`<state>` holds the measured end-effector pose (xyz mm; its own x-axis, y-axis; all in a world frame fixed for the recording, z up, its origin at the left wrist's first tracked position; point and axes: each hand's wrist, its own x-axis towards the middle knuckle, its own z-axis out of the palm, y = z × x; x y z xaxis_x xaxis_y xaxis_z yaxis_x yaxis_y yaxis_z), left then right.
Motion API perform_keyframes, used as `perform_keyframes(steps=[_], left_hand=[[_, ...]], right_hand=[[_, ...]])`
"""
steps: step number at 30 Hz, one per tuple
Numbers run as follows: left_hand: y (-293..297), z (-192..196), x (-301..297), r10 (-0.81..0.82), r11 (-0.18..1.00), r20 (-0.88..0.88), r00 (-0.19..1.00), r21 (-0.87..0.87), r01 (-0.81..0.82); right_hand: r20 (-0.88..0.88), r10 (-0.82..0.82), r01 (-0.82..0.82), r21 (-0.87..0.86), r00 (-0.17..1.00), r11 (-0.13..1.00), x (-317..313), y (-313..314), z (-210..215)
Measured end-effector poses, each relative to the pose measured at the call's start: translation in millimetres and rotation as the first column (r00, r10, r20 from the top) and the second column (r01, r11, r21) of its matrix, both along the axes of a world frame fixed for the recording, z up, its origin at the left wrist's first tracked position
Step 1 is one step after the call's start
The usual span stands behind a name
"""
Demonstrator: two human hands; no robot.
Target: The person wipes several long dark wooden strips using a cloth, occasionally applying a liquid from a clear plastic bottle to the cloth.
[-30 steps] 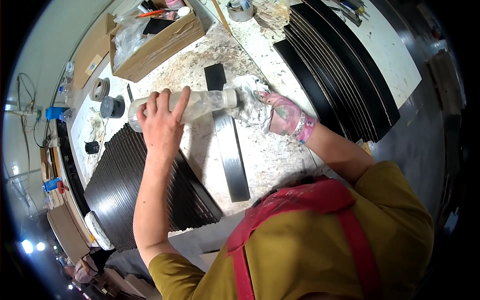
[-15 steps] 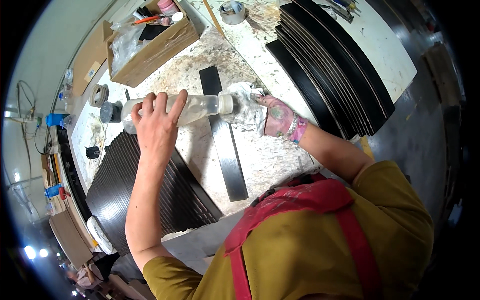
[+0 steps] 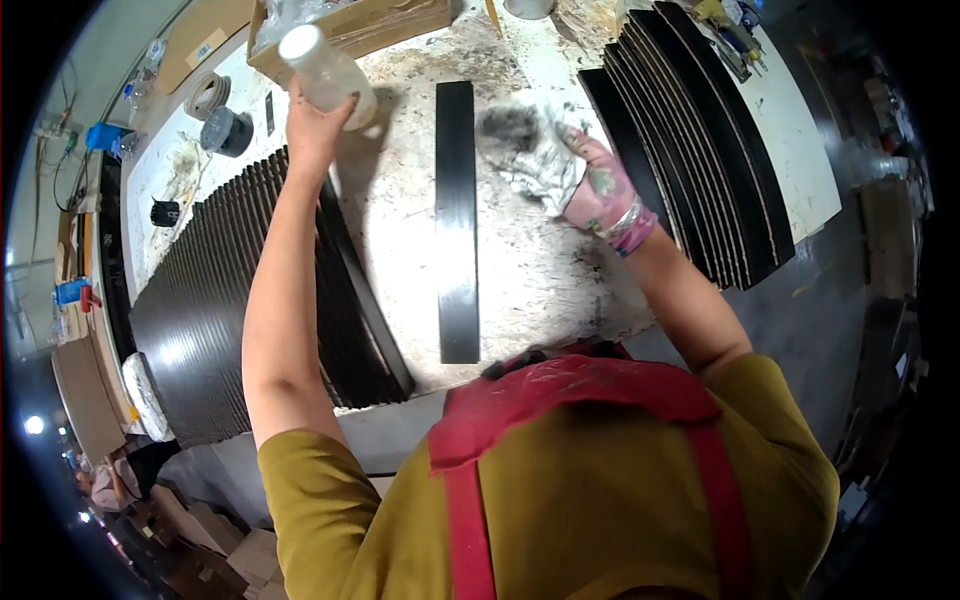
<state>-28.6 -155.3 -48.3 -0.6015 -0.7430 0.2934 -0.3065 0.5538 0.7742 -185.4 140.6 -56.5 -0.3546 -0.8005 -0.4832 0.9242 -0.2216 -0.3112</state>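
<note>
My left hand (image 3: 312,125) grips a clear plastic bottle (image 3: 330,75) and holds it upright at the far left of the speckled worktop (image 3: 540,290). My right hand (image 3: 600,185), in a pink glove, holds a stained white rag (image 3: 530,150) bunched against the worktop. A long black strip (image 3: 457,220) lies flat between my hands, running away from me. The rag sits just right of the strip's far end.
A fanned row of black strips (image 3: 230,300) lies on my left, another fanned stack (image 3: 700,140) on my right. A cardboard box (image 3: 370,25) stands at the back, with tape rolls (image 3: 215,115) beside it. My olive shirt and red apron fill the lower view.
My left hand has lifted the bottle from lying across the strip to upright at the far left. My right hand with the rag has come off the bottle's mouth.
</note>
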Motion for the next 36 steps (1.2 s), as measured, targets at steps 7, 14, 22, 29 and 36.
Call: perform_keyframes(steps=[7, 14, 22, 29, 36], left_hand=[[60.1, 5.4, 35.3, 0.304, 0.953, 0.032, 0.952, -0.006, -0.304], [344.0, -12.8, 151.1, 0.354, 0.921, 0.194, 0.915, 0.097, -0.377], [375.0, -70.5, 143.3, 0.636, 0.771, 0.18, 0.75, -0.112, -0.627], [381.8, -82.7, 142.0, 0.709, 0.703, 0.04, 0.704, -0.113, -0.702], [378.2, -91.3, 144.6, 0.711, 0.699, 0.024, 0.703, -0.136, -0.702]], right_hand=[[0.078, 0.332, -0.281, -0.376, 0.94, 0.883, -5.5, 10.8, -30.9], [-0.808, 0.394, -0.435, 0.193, 0.438, 0.88, 28.7, -19.3, -6.6], [-0.532, -0.182, -0.391, 0.309, -0.827, 0.867, 123.6, 15.7, -36.9], [-0.566, -0.097, -0.41, 0.458, -0.819, 0.789, 102.1, -13.8, -5.8], [-0.472, -0.221, -0.47, 0.512, -0.853, 0.719, 150.0, 21.7, -8.6]])
